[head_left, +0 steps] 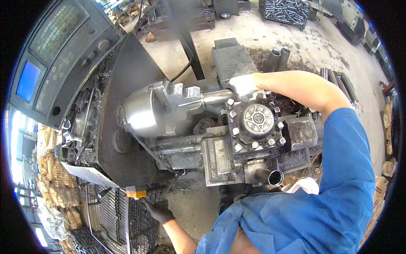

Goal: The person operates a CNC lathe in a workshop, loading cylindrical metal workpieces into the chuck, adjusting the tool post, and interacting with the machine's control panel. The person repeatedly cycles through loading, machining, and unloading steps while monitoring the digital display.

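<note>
A lathe chuck [148,111] with stepped jaws grips one end of a shiny metal tube [215,97]. At the tube's other end is my right hand [244,85], in a white glove and closed round it; glare washes out its fingers. Just in front of that hand stands the square tool post [258,119], with a round cap and several bolts. My left hand [160,212], in a dark glove, is low beside the machine, just below a yellow block [136,194] on the machine's front corner. Its fingers are too dark to make out.
A control panel with a blue screen [28,81] stands at the left. Tubes [275,60] stand upright behind the tool post. Another tube [275,178] sticks out near my body. At the lower left is a wire basket [112,216] of metal parts; a bin of parts [286,12] stands far back.
</note>
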Demonstrator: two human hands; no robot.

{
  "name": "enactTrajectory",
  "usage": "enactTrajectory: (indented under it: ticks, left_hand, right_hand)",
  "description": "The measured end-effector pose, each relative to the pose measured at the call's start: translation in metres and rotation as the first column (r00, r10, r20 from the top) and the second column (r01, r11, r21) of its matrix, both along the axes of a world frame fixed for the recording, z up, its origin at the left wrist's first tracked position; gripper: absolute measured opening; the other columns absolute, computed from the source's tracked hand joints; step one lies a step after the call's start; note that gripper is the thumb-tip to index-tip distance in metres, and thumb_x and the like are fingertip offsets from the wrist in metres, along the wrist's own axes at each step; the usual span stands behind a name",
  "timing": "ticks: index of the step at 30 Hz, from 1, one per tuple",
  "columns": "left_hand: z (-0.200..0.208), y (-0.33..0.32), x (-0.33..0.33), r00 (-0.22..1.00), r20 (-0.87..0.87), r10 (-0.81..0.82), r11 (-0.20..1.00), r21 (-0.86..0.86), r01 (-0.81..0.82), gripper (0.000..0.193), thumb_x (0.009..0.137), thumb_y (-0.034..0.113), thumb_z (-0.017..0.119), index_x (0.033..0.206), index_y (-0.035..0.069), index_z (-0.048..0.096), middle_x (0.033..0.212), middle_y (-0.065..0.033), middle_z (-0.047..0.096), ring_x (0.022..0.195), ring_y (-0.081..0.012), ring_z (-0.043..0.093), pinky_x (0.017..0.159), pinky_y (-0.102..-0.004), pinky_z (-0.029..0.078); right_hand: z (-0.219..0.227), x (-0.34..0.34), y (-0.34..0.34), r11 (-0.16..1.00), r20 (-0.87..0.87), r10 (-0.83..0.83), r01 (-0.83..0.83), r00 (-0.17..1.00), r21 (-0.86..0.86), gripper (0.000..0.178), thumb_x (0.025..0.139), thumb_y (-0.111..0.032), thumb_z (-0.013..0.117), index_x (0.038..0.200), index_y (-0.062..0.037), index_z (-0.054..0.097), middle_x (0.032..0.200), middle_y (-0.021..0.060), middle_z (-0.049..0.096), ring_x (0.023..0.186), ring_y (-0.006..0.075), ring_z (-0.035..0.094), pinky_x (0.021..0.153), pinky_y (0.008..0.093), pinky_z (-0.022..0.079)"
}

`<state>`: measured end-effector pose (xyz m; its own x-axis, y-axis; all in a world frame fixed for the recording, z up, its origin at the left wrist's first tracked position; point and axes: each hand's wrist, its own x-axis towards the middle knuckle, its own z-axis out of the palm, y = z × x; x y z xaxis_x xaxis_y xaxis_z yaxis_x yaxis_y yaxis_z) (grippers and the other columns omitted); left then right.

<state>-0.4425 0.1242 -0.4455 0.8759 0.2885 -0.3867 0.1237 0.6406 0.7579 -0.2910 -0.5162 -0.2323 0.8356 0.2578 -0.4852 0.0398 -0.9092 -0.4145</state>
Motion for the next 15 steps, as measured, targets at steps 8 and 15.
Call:
enactTrajectory:
  ticks: [8, 15]
  left_hand:
    - [0.037, 0.041, 0.038, 0.994, -0.039, -0.101, 0.993, -0.068, 0.098, 0.046, 0.107, 0.060, 0.055, 0.077, 0.025, 0.057, 0.069, 0.0096, 0.061, 0.061, -0.0134, 0.057, 0.059, -0.0355, 0.050]
    - [0.037, 0.069, 0.050, 0.962, -0.179, -0.208, 0.978, -0.075, 0.197, 0.041, 0.106, 0.057, 0.058, 0.089, 0.020, 0.063, 0.080, 0.0037, 0.069, 0.069, -0.0186, 0.064, 0.062, -0.0365, 0.054]
  right_hand:
    - [0.011, 0.070, 0.073, 0.870, -0.199, -0.137, 0.214, 0.970, 0.445, 0.063, 0.082, -0.011, 0.072, 0.141, 0.0017, 0.054, 0.086, 0.0022, 0.066, 0.082, 0.0166, 0.063, 0.074, 0.0358, 0.056]
    - [-0.027, 0.087, 0.036, 0.822, 0.216, 0.320, -0.384, 0.922, 0.421, 0.005, 0.095, -0.011, 0.066, 0.093, -0.0064, 0.068, 0.090, 0.0044, 0.068, 0.089, 0.0233, 0.061, 0.106, 0.0391, 0.044]
